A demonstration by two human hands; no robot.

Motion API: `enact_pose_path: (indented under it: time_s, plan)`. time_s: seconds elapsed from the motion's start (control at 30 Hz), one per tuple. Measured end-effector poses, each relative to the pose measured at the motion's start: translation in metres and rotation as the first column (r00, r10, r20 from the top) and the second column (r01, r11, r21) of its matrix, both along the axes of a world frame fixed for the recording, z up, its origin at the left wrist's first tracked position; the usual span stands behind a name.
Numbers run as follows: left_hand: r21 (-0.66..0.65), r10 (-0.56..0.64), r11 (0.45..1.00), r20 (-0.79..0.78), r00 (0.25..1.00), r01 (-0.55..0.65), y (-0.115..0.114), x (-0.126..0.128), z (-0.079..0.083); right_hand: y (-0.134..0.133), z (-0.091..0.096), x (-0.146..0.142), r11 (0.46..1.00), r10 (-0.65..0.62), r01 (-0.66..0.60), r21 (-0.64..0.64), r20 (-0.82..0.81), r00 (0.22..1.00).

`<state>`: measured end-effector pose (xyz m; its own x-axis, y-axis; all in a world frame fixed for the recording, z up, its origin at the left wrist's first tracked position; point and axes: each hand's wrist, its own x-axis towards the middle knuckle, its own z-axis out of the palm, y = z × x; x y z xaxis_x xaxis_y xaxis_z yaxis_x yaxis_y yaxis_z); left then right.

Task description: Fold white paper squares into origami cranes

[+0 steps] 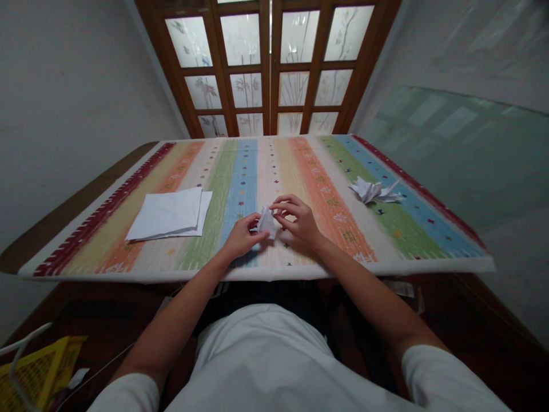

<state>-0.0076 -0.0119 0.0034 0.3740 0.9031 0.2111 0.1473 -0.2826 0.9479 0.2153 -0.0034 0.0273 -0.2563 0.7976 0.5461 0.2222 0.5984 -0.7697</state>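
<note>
Your left hand (242,236) pinches a small folded paper (266,224) between thumb and fingers; your right hand (299,220), loosely curled, is at its upper right edge, grip unclear. Between both, nearer the left, it tapers away from you. White sheets (167,212) lie left, paper shapes (371,190) right, on striped cloth (225,177).
</note>
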Motion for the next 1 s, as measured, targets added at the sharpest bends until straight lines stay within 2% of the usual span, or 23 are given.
enact_pose_path:
  time_s: [0.13,0.3,0.43,0.6,0.77,1.0]
  plan:
    - [0.014,0.005,1.000,-0.007,1.000,-0.005,-0.0002,-0.0005,0.0007,0.0004,0.0010,0.0023,1.000,-0.019,0.019,-0.003,0.016,1.000]
    - [0.052,0.020,0.998,-0.036,0.999,-0.018,-0.0013,-0.0002,0.0012,0.0042,0.0010,0.0049,0.997,-0.027,0.025,0.072,0.030,0.999]
    - [0.086,0.034,0.996,-0.070,0.997,-0.028,-0.0025,0.0001,0.0024,0.0055,0.0004,0.0048,1.000,-0.010,0.009,0.026,0.035,0.999]
    - [0.186,0.079,0.981,-0.157,0.984,-0.049,-0.0047,0.0004,0.0042,0.0054,0.0025,0.0058,0.999,0.009,-0.009,0.032,0.013,1.000]
    - [0.261,0.105,0.964,-0.209,0.972,-0.048,-0.0084,0.0021,0.0060,0.0052,0.0024,0.0065,0.998,0.045,-0.046,-0.032,-0.014,0.999]
    - [0.262,0.086,0.964,-0.199,0.976,-0.031,-0.0100,0.0043,0.0072,0.0074,-0.0021,0.0063,0.975,0.083,-0.108,-0.193,-0.134,0.987]
